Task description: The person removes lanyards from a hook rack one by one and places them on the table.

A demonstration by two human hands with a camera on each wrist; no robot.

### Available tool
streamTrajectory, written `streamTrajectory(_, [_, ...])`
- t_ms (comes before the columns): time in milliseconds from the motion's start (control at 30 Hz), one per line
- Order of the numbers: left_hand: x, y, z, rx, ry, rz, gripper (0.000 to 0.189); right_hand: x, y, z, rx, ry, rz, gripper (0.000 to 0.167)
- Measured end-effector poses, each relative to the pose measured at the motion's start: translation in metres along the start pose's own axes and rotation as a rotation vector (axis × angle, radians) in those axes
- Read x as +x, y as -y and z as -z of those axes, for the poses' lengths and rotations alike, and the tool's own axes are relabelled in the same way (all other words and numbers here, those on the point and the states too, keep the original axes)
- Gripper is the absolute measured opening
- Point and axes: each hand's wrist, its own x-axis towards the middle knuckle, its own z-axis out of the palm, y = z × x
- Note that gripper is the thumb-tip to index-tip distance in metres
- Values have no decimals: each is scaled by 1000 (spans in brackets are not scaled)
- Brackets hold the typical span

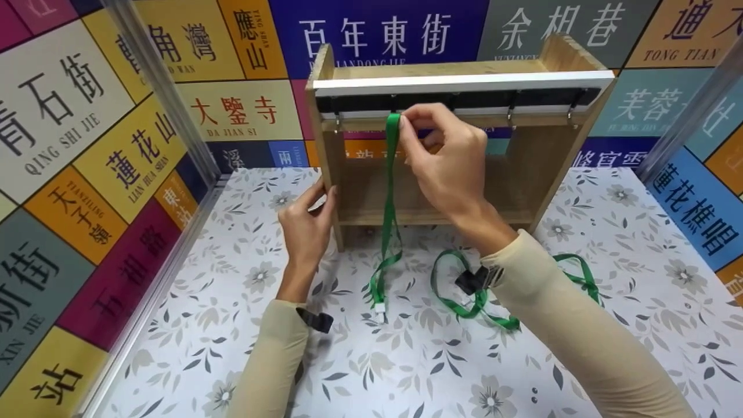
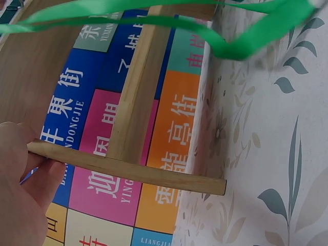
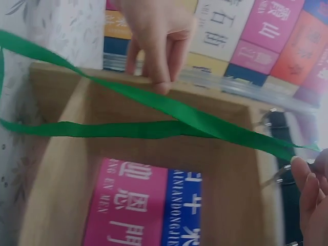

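Note:
My right hand (image 1: 450, 154) pinches the top loop of a green lanyard (image 1: 390, 180) between thumb and index finger. That loop sits at the hook strip (image 1: 482, 100) along the front of a wooden rack (image 1: 566, 139). From there the ribbon hangs down, and its lower end with a white plastic clip (image 1: 380, 312) reaches the table area in front. My left hand (image 1: 307, 223) grips the rack's left side panel, its thumb and fingers on either face of the board (image 2: 128, 171). In the right wrist view the ribbon (image 3: 154, 102) runs taut from the pinching fingertips (image 3: 302, 171).
Two more green lanyards lie on the floral tablecloth (image 1: 191, 360): one looped lanyard (image 1: 444, 296) by the right forearm, another lanyard (image 1: 580, 276) partly behind the sleeve. Metal hooks (image 1: 511, 115) line the strip. Walls (image 1: 116, 168) with colourful street-name panels stand around the table.

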Motion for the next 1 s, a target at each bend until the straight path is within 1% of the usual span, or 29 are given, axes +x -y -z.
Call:
streamTrajectory(167, [0, -1, 0, -1, 12, 1, 33, 9, 26, 14, 95, -32, -29, 14])
streamTrajectory(300, [0, -1, 1, 14, 18, 17, 35, 13, 45, 26, 168, -34, -48, 12])
streamTrajectory(400, [0, -1, 2, 11, 20, 28, 36, 11, 55, 32, 201, -9, -26, 12])
streamTrajectory(533, [-1, -1, 1, 7, 16, 28, 35, 5, 63, 35, 222, 49, 16, 13])
streamTrajectory(600, [0, 0, 1, 8, 12, 26, 34, 1, 65, 35, 226, 84, 19, 12])
streamTrajectory(733, [0, 0, 1, 6, 10, 27, 34, -11, 61, 32, 225, 148, -7, 11])
streamTrajectory(867, [0, 0, 1, 8, 12, 23, 33, -26, 49, 27, 205, 207, -24, 10])
streamTrajectory(1000, [0, 0, 1, 10, 16, 23, 32, -42, 31, 20, 141, 280, -47, 10])
